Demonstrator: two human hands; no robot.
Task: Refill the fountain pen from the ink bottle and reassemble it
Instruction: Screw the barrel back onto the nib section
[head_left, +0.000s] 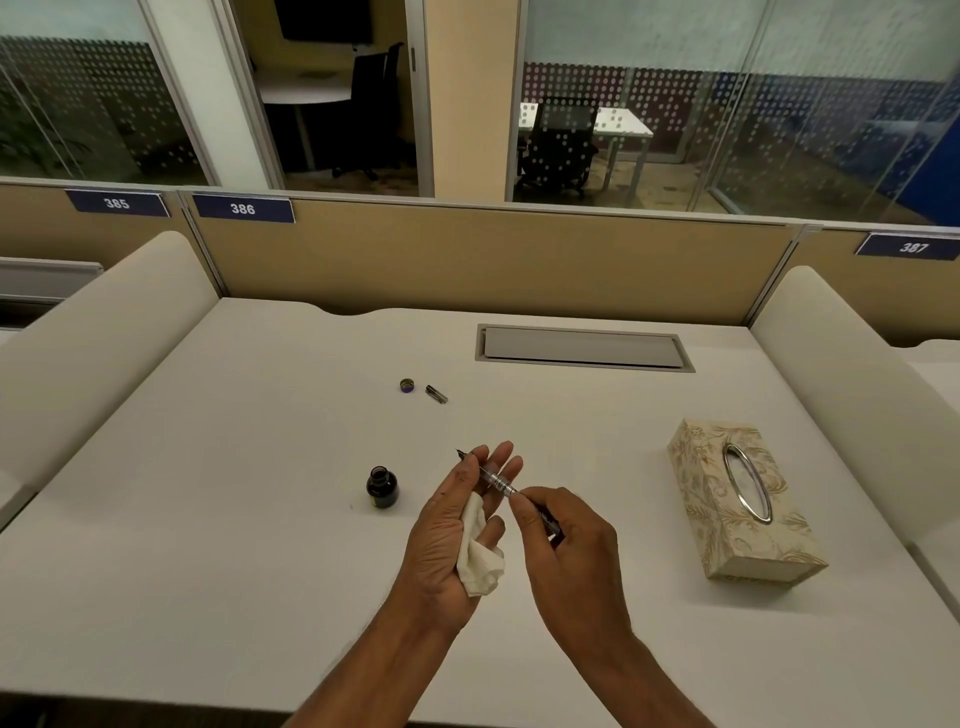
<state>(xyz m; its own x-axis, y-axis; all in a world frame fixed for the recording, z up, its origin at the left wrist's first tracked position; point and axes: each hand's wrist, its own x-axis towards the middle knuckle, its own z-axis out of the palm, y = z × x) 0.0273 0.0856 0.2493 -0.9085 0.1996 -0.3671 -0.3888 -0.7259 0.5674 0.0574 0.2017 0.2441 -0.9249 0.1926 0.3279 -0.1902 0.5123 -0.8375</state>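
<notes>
The fountain pen (496, 480) lies slanted between both hands above the white desk (234, 519), its nib pointing up-left. My left hand (447, 530) pinches the front section near the nib and also holds a crumpled white tissue (480, 553) against the palm. My right hand (566, 551) grips the rear end of the pen. The open ink bottle (382, 487), dark and uncapped, stands on the desk just left of my left hand. Farther back lie the bottle's cap (407, 385) and a small dark pen part (437, 394).
A patterned tissue box (743, 499) sits to the right of my hands. A grey cable hatch (582, 348) is set into the desk at the back. A beige partition (493, 260) bounds the desk behind; curved white dividers stand at both sides.
</notes>
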